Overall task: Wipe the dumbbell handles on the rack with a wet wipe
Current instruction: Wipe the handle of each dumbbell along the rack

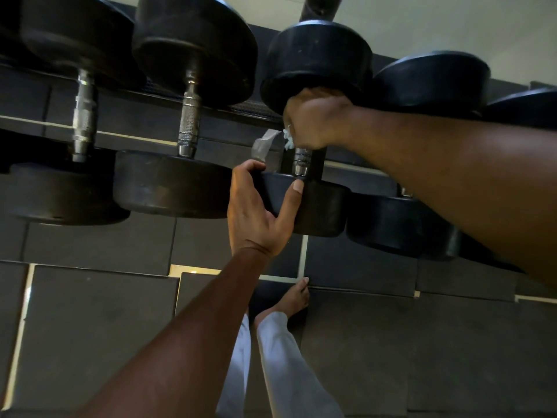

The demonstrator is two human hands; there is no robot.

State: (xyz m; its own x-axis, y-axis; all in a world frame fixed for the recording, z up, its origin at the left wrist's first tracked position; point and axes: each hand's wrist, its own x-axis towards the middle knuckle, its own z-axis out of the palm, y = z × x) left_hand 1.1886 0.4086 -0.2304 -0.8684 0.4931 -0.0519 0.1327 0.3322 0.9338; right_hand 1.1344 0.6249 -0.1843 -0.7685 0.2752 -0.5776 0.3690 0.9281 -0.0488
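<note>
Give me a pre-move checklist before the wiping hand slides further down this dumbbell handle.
1. White wet wipe in the right hand: ok, it pokes out from the fist.
2. Right hand wrapped round the knurled steel handle of the third black round-headed dumbbell: ok.
3. Left hand steadying the near black rubber head: ok, thumb and fingers grip its rim.
4. Lower stretch of the handle free to wipe: ok, bare metal shows below the fist.
5. Wipe still wet: cannot tell.
6. Neighbouring knurled steel handle to the left already wiped: cannot tell.
</note>
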